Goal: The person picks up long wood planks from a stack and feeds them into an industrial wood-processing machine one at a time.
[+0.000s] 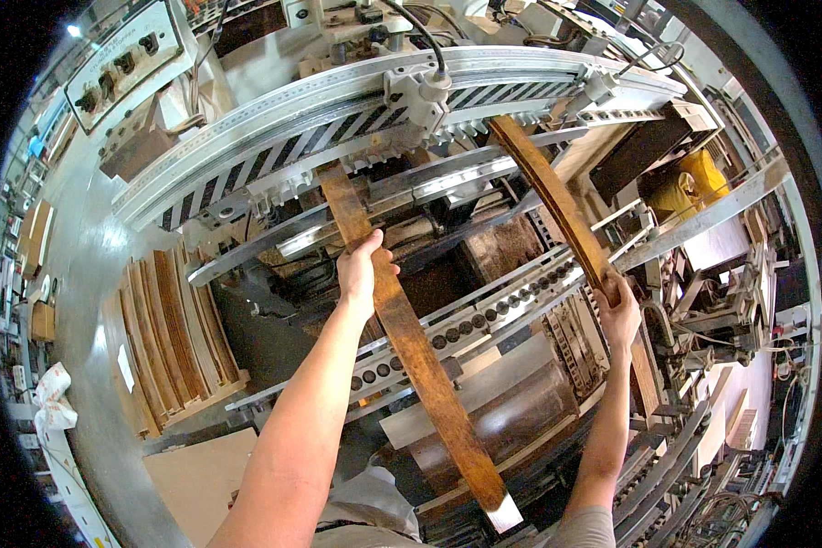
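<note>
A long brown wooden board (420, 356) slants from the machine's fence toward my body, with a white patch at its near end. My left hand (361, 271) is closed around its left edge, thumb on top and fingertips showing at the far side. To the right, a second narrow brown wooden board (550, 190) reaches out from beneath the fence. My right hand (619, 310) is wrapped round this one near the machine's front rail; some of its fingers are hidden. Both boards lie across the metal rails.
The machine's long metal fence (292, 151) with black-and-white stripes crosses the far side. A roller rail (470, 331) runs beneath the boards. Stacked curved wooden pieces (169, 329) stand on the left, a control box (123, 64) at far left, and a yellow bag (690, 187) at right.
</note>
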Motion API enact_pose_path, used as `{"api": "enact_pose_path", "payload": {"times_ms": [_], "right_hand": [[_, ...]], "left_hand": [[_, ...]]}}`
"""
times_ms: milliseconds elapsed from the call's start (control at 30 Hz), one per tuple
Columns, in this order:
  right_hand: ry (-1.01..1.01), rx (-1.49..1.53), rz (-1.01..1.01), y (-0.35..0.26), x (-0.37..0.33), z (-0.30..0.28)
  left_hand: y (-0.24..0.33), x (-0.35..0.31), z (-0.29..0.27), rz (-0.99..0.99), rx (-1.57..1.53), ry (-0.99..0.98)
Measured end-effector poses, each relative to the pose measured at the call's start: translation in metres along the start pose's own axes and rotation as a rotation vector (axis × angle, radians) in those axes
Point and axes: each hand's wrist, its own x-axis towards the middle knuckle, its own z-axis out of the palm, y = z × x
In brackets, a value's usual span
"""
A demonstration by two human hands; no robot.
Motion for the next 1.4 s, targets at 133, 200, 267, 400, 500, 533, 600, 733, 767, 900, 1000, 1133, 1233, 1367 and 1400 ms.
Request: {"api": "enact_pose_path", "payload": {"times_ms": [133,200,267,400,500,533,600,733,767,900,1000,1133,1233,1367,1400], "right_hand": [[0.035,0.0,-0.033,0.002,0.001,0.006],[0.039,0.013,-0.058,0.004,0.004,0.008],[0.038,0.037,-0.101,0.002,0.013,0.01],[0.04,0.05,-0.061,-0.001,0.02,0.013],[0.008,0.06,-0.031,0.009,0.015,0.005],[0.006,0.07,-0.035,0.012,0.012,0.003],[-0.007,0.111,-0.025,0.011,0.01,0.006],[0.038,0.079,-0.167,0.012,0.019,0.014],[0.038,0.053,-0.158,0.012,0.023,0.016],[0.056,-0.03,-0.157,0.004,0.011,0.011],[0.119,0.055,-0.253,-0.06,-0.031,-0.005],[-0.234,0.039,-0.198,-0.124,-0.196,-0.059],[-0.36,0.049,-0.224,-0.139,-0.319,-0.099],[-0.291,-0.051,-0.107,-0.144,-0.424,-0.122],[-0.152,-0.09,-0.104,-0.125,-0.446,-0.103]], "left_hand": [[0.001,0.0,0.0,-0.005,-0.012,0.005],[0.0,0.002,0.0,-0.008,-0.002,0.008],[0.0,0.003,0.0,-0.006,0.013,0.003],[0.001,0.003,0.001,0.018,0.017,-0.02],[-0.001,0.002,0.002,0.028,0.029,-0.014],[-0.002,0.003,0.003,0.029,0.023,-0.022],[-0.005,0.004,-0.001,0.022,0.018,-0.016],[-0.006,0.002,-0.003,0.025,0.014,-0.021],[-0.002,-0.001,-0.007,0.038,0.007,-0.017],[-0.006,0.002,0.008,0.006,-0.041,-0.05],[0.002,-0.004,0.0,0.01,-0.086,-0.038],[-0.004,0.005,-0.004,0.029,-0.129,-0.055],[-0.006,0.007,-0.001,0.018,-0.128,-0.03],[-0.007,0.013,-0.005,0.045,-0.147,-0.058],[-0.008,0.013,-0.002,0.06,-0.165,-0.069]]}}
